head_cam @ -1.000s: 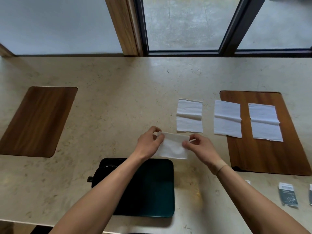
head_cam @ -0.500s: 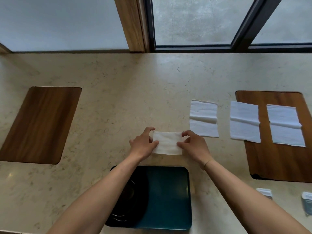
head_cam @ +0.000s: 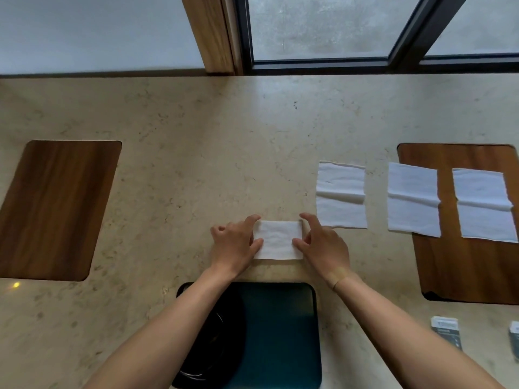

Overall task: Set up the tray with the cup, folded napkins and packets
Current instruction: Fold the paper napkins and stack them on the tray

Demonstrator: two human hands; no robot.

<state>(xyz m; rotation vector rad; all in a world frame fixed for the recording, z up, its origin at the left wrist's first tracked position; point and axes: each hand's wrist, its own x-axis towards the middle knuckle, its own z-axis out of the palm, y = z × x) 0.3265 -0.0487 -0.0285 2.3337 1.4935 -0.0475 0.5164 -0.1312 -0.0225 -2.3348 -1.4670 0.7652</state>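
A small folded white napkin [head_cam: 278,239] lies flat on the marble counter just beyond the dark teal tray [head_cam: 283,327]. My left hand [head_cam: 234,244] presses its left edge with the fingertips. My right hand [head_cam: 321,242] touches its right edge, thumb and fingers spread. A black cup [head_cam: 213,341] sits on the tray's left side, partly hidden by my left forearm. Three unfolded white napkins [head_cam: 341,195] [head_cam: 412,199] [head_cam: 483,204] lie in a row to the right. Two grey packets [head_cam: 446,334] [head_cam: 514,342] rest at the near right.
A wooden board [head_cam: 463,265] lies under the two right napkins. Another wooden board [head_cam: 56,209] lies at the left. A window frame [head_cam: 323,63] and wooden post [head_cam: 210,32] stand behind the counter's far edge.
The napkin went from held up between both hands to lying flat on the counter in a smaller fold, with both hands pressing its sides. The view shifted left and closer.
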